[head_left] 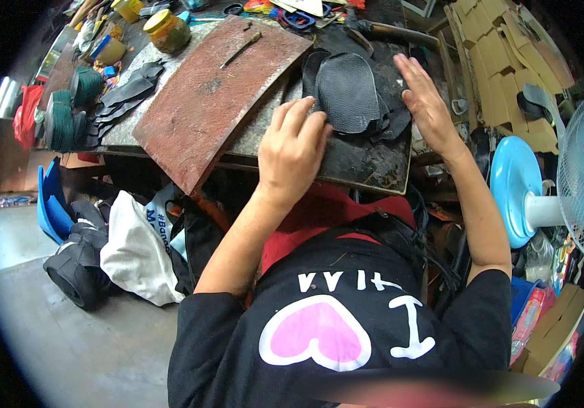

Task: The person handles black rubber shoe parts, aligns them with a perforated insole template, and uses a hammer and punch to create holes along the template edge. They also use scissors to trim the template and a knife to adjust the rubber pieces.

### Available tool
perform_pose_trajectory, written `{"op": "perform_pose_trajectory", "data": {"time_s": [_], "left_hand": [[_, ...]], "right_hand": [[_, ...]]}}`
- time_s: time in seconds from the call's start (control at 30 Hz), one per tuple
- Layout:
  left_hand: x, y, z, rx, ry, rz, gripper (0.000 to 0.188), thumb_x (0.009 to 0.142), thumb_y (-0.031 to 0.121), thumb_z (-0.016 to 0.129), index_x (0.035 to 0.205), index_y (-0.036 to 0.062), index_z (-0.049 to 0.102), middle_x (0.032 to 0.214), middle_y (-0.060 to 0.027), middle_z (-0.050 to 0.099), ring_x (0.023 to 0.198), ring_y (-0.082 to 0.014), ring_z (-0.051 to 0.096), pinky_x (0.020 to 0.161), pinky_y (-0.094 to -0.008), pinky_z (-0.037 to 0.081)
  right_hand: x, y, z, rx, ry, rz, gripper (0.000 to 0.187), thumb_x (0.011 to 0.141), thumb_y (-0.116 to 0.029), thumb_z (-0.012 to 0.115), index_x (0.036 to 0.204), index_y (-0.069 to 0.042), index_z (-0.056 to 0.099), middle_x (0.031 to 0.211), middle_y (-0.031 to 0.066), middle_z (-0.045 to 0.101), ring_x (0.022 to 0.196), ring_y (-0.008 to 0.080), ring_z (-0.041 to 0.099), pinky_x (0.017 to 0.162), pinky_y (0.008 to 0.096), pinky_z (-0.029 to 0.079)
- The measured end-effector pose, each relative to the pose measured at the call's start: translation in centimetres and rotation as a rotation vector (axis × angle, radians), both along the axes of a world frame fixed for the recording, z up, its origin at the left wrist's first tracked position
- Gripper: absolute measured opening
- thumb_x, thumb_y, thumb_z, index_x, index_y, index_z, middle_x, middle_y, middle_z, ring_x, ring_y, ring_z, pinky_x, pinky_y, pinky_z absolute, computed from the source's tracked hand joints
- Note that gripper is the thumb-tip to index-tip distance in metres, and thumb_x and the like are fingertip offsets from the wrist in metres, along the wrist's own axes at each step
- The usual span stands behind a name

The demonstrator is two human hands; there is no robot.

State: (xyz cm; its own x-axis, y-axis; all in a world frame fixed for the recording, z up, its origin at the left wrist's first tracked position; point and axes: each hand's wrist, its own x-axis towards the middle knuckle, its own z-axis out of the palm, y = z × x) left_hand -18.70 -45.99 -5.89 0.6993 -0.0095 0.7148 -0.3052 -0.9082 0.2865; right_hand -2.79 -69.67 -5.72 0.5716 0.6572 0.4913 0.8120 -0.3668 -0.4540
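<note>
On the dark work board (pixel 346 160) at the bench's near edge, we find a black, sole-shaped leather piece (pixel 347 92) lying flat on top of other black leather scraps (pixel 390 119). The left hand (pixel 293 149) rests at its lower left edge, fingers curled and close together, tips pressing the leather down. The right hand (pixel 424 98) lies flat just beside its right edge, fingers straight and narrowly spread, gripping nothing. We judge the piece already cut to shape and now being smoothed or lined up on the pile; we see no stitching or glue on it, so any joining appears not yet done.

To the left, a reddish-brown slab (pixel 214 95) leans across the bench with a thin metal tool (pixel 241 49) on it. Beyond it stand a yellow-lidded jar (pixel 167 30), green thread spools (pixel 74 102) and more black strips (pixel 125 95). A stack of folded brown cardboard boxes (pixel 509 75) sits at far right, above a blue-based fan (pixel 543 197). Below the bench, a white cloth bag (pixel 135 251) with blue lettering lies beside black shoes (pixel 78 262).
</note>
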Motion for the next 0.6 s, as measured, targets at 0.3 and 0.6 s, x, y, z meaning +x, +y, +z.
{"op": "perform_pose_trajectory", "data": {"time_s": [0.3,0.6], "left_hand": [[-10.6,4.0,-7.4,0.420,0.102,0.025,0.047,0.077,0.026,0.075,0.122,0.0170,0.066,0.137,-0.0077,0.056,0.134,-0.0310,0.046,0.113,-0.0517,0.032],[-10.3,17.4,-7.8,-1.491,-0.334,0.528,0.072,0.105,0.053,0.031,0.157,0.0058,0.015,0.161,-0.0152,0.020,0.146,-0.0292,0.022,0.119,-0.0361,0.016]], "right_hand": [[-1.8,0.9,-5.7,0.647,1.091,-0.180,0.070,0.103,-0.051,0.041,0.154,-0.004,0.031,0.158,0.0112,0.033,0.143,0.0231,0.033,0.117,0.0330,0.024],[-2.2,1.5,-6.7,0.941,1.241,-0.162,0.073,0.104,-0.057,0.029,0.151,0.000,0.033,0.150,0.0107,0.042,0.136,0.0242,0.041,0.115,0.0353,0.028]]}}
